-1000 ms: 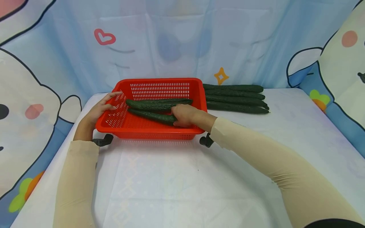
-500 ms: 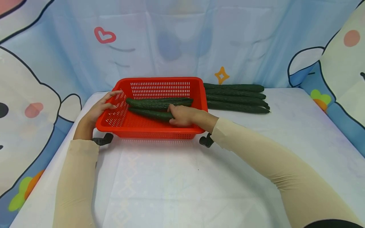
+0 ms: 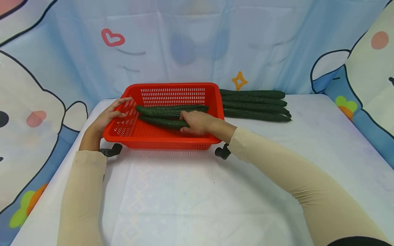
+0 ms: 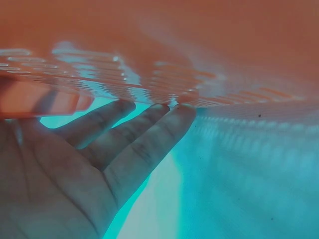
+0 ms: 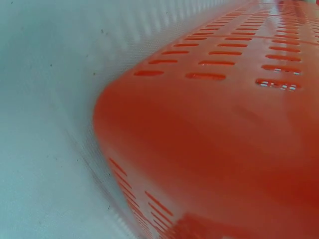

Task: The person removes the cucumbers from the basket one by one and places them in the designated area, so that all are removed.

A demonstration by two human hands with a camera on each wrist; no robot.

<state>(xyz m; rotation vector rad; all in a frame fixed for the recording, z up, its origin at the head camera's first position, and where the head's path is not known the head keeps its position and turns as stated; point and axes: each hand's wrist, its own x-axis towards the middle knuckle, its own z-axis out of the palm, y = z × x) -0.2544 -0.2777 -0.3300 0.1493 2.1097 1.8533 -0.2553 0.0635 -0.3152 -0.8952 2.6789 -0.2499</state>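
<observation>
Inside a red plastic basket with slotted walls lie dark green cucumbers, at least one at the back and one in front. The right hand reaches over the basket's right front corner and grips the front cucumber near its right end, hiding that end. At the basket's left wall, the left hand holds the rim, with digits over the edge. In the left wrist view several straight fingers touch the outside of the slotted wall. Only the basket's outer corner shows in the right wrist view, without the right hand.
Several more cucumbers lie side by side on the white tablecloth, right of the basket, partly behind its wall. A printed blue curtain hangs along the back. Black wrist camera mounts sit near the basket's front corners.
My right hand has shifted slightly left, and the front cucumber's right end has swung back toward the cucumber behind it. The left hand and the basket stay in place.
</observation>
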